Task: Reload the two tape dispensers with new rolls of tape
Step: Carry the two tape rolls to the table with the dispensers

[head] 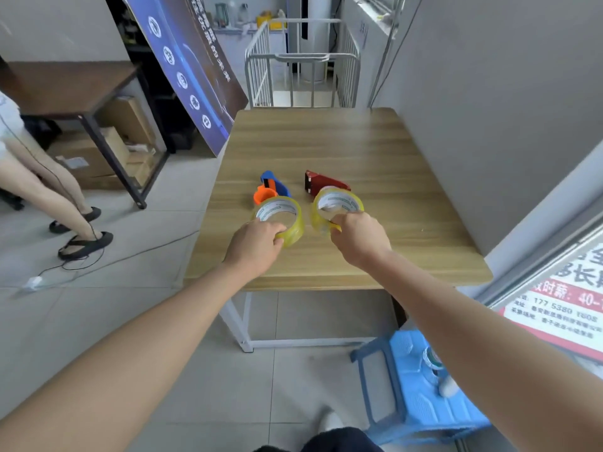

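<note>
Left hand (257,243): clamped on the near rim of the left roll (280,220), thumb inside the core, roll tilted at the counter (359,151).
Right hand (357,238): pinching the near rim of the right roll (337,207), roll tipped up on edge.
Blue dispenser (272,187): on the counter just behind the left roll, orange hub toward the roll.
Red dispenser (321,182): just behind the right roll, partly hidden by it.
Rolls: side by side, near but apart.
</note>
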`<state>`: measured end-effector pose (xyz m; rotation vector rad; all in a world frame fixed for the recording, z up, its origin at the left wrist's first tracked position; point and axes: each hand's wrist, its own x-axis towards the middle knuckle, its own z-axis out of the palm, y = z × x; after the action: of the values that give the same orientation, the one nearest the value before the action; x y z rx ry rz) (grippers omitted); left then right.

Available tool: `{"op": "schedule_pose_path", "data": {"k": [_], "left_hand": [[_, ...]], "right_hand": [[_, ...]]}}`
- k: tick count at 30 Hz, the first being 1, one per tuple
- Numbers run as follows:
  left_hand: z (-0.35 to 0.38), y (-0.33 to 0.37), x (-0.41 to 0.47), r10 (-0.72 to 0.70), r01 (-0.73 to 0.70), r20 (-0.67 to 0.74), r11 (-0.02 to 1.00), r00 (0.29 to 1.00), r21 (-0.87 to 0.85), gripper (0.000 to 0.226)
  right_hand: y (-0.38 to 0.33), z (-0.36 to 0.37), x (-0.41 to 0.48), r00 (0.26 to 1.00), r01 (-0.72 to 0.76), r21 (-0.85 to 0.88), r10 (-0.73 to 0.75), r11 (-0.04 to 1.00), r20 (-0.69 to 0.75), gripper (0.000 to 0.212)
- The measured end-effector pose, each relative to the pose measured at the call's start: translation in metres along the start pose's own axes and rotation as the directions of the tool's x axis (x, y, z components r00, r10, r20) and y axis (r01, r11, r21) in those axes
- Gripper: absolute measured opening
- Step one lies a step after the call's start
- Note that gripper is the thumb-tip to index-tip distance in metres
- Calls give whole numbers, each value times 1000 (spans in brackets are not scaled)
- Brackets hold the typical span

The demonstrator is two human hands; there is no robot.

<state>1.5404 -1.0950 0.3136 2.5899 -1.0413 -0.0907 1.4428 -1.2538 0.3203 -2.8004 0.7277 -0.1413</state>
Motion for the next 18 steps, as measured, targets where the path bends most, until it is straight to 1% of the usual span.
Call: {"op": "schedule_pose_path", "data": {"k": [5, 8, 12, 16, 18], "left_hand": [[22, -9, 41, -45, 45, 52, 999, 998, 9, 26], [37, -23, 61, -46, 43, 94, 999, 995, 33, 22], [55, -41, 85, -23, 13, 173, 998, 985, 60, 23], [65, -61, 113, 24, -35, 254, 999, 967, 37, 28], [72, -72, 125, 60, -84, 311, 994, 948, 63, 30]], "right_hand": [[12, 20, 45, 994, 1, -1, -1, 1000, 109, 32], [17, 32, 67, 988, -10, -11, 12, 1000, 151, 31], [16, 51, 91, 980, -30, -26, 34, 999, 194, 28], [9, 67, 112, 970, -70, -60, 82, 996, 230, 27], [5, 76, 121, 966, -70, -76, 87, 995, 243, 27]]}}
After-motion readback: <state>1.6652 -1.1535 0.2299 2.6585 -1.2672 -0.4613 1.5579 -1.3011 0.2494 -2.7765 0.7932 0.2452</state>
